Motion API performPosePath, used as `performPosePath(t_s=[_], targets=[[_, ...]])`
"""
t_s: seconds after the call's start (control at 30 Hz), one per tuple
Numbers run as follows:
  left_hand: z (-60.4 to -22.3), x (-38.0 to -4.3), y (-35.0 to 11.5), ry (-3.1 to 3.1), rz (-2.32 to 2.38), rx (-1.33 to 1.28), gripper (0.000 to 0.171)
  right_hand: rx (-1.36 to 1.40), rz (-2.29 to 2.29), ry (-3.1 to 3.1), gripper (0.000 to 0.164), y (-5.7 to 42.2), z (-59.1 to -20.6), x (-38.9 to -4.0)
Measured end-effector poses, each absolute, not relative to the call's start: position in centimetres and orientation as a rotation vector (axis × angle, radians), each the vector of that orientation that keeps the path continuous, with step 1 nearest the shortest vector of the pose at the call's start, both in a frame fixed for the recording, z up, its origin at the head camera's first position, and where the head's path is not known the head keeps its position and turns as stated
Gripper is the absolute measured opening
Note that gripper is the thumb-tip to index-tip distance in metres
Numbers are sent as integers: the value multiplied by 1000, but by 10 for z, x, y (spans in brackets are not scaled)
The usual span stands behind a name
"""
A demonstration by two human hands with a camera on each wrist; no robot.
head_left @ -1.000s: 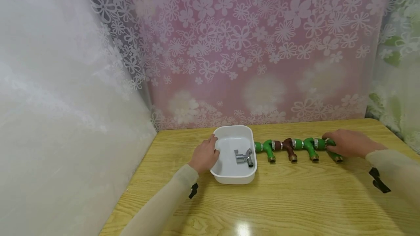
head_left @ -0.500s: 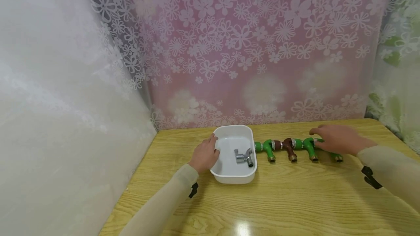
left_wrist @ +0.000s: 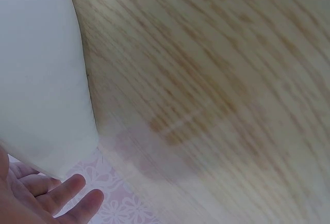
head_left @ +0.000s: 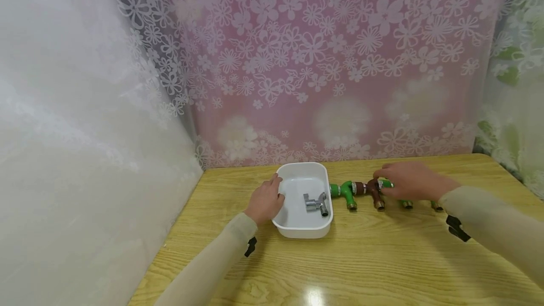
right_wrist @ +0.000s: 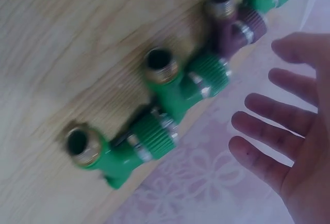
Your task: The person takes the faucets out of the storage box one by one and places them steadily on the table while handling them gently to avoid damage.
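Note:
My left hand (head_left: 265, 199) rests at the left rim of a white rectangular basin (head_left: 302, 233). In the left wrist view its fingers (left_wrist: 87, 206) lie fairly straight and spread beside the basin's outer wall. Inside the basin lies a chrome tap (head_left: 312, 205). My right hand (head_left: 418, 181), fingers spread and holding nothing, hovers over the row of taps to the right, close to the brown tap (head_left: 377, 198). It hides much of two green taps (right_wrist: 175, 97) in the head view; the right wrist view shows them with threaded brass spouts.
Another green tap (head_left: 348, 195) sits between the basin and the brown one, its ribbed end at the basin's right wall. All stand on a wood-grain table (head_left: 361, 263). A pink flowered curtain (head_left: 297, 84) hangs behind the table, with a pale sheet (head_left: 85, 155) at left.
My right hand has moved left along the row, from the rightmost green tap to near the brown one. The left hand, basin and taps have stayed in place.

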State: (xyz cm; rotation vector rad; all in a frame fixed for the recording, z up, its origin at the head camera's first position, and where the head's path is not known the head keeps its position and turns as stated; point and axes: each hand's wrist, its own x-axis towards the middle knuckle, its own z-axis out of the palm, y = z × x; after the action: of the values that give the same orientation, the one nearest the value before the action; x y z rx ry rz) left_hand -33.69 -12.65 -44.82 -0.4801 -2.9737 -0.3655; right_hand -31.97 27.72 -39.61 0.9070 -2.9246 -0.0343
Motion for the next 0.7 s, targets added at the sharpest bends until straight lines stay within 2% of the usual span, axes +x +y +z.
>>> performPosePath(t_s=[0.7], targets=[[-450, -340, -125, -2963, -333, -508, 50, 1129, 55, -2933, 39, 218, -386, -333]])
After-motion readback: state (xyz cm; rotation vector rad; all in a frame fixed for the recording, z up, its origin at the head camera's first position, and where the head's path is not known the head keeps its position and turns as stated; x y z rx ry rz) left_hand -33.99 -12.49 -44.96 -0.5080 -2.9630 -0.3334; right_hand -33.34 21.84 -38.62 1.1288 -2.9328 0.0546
